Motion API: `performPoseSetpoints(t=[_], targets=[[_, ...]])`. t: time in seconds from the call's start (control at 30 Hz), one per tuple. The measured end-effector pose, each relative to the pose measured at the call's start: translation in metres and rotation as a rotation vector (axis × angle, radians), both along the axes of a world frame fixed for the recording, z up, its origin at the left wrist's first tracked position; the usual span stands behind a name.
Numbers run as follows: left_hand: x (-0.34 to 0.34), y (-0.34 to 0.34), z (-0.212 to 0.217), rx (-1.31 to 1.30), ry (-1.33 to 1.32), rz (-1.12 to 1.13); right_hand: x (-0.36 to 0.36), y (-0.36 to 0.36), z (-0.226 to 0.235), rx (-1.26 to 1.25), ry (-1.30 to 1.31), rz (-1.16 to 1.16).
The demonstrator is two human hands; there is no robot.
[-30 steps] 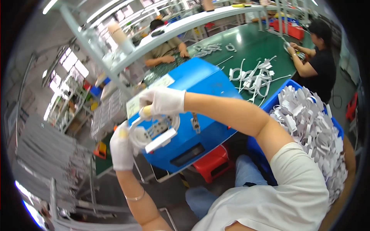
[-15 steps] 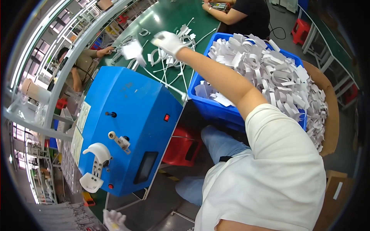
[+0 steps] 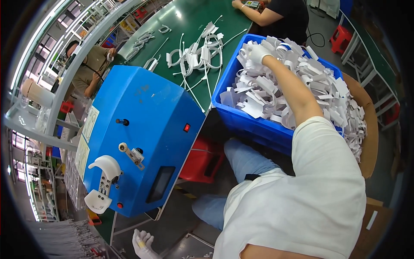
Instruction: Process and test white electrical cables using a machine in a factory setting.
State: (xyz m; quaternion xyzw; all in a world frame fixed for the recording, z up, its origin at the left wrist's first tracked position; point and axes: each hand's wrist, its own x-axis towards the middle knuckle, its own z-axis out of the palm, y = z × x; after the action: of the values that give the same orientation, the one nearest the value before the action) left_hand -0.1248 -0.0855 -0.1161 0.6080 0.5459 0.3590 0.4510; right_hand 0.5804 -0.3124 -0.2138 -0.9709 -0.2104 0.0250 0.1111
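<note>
My right hand [image 3: 258, 54], in a white glove, reaches into the far left of a blue bin [image 3: 241, 121] heaped with curled white paper strips [image 3: 276, 88]. Its fingers point down among the strips, so what they hold, if anything, is hidden. Low in the view, my left hand [image 3: 143, 242], also gloved, is held up with loosely bent fingers apart and nothing visible in it. Above that hand stands a blue machine [image 3: 146, 112] with a white curved holder [image 3: 106, 166] on its front. Several coiled white cables [image 3: 194, 58] lie on the green table [image 3: 172, 36].
A co-worker [image 3: 88, 71] sits across the table at left; another person [image 3: 276, 17] works at the far end. A cardboard box [image 3: 370, 142] with more strips stands right of the bin. Near my legs is a red stool [image 3: 200, 162]. Grey cables [image 3: 64, 237] hang at lower left.
My right hand has moved right, from above the table to the bin. A blurred white piece over the table is gone from there. My left hand has come up and right.
</note>
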Motion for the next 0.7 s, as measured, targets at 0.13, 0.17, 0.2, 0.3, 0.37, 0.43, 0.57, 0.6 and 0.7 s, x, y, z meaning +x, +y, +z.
performPoseSetpoints(t=[0.13,0.17,0.2,0.3,0.37,0.43,0.57,0.6,0.7], targets=[[-0.014,0.006,-0.016,0.044,0.057,-0.150,-0.073,0.037,0.046,-0.165,-0.056,0.160],[-0.012,0.004,-0.015,0.049,0.074,-0.152,-0.071,0.034,0.042,-0.167,-0.057,0.157],[-0.010,0.002,-0.015,0.055,0.091,-0.154,-0.065,0.032,0.029,-0.288,-0.243,0.146],[-0.014,0.005,-0.019,0.019,0.068,-0.157,-0.012,0.023,-0.048,-0.312,-0.589,0.072],[-0.012,0.001,-0.016,0.031,0.087,-0.141,-0.042,0.031,-0.001,-0.335,-0.373,0.230],[-0.004,-0.002,-0.011,0.039,0.095,-0.149,-0.049,0.025,0.022,0.000,-0.336,0.169],[0.028,-0.008,0.005,0.041,0.101,-0.509,-0.054,0.028,0.050,0.543,-0.360,0.317],[0.039,-0.007,0.006,0.019,0.073,-0.586,-0.066,0.030,0.062,0.616,-0.170,0.230],[0.077,-0.002,0.014,0.072,0.026,-0.822,-0.096,0.049,0.082,1.059,0.242,0.366]])
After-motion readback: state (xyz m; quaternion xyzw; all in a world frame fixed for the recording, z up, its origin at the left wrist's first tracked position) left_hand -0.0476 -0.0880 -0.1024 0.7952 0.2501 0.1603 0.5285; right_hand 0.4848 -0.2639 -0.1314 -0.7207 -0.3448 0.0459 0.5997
